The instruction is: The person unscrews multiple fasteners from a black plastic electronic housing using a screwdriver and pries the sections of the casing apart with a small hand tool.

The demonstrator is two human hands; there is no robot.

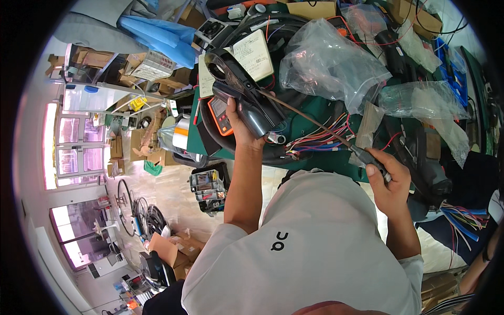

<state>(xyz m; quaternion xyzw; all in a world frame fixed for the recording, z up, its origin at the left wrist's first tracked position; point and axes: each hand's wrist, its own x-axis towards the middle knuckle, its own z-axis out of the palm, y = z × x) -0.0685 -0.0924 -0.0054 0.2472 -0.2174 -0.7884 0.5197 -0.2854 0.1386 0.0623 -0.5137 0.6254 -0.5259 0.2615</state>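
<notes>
My left hand (242, 125) is wrapped round a glossy black plastic housing (254, 110) with a ring-shaped opening at its far end, held above the green bench. In my right hand (391, 181) is a long screwdriver (308, 117), gripped by its dark handle. Its thin, brownish shaft runs leftward to the housing's side; whether the tip sits inside is too small to tell. An orange meter (220, 116) lies just left of my left hand. Behind the housing rests an open notebook (255, 56) with handwriting. Bundled coloured wires (320, 140) lie below the shaft.
Clear plastic bags (331, 65) and a blue tray (452, 73) cover the bench's far right. Another bundle of coloured wires (464, 218) hangs at right, near another person's arm (480, 270). An open parts case (207, 185) stands on the floor left of the bench.
</notes>
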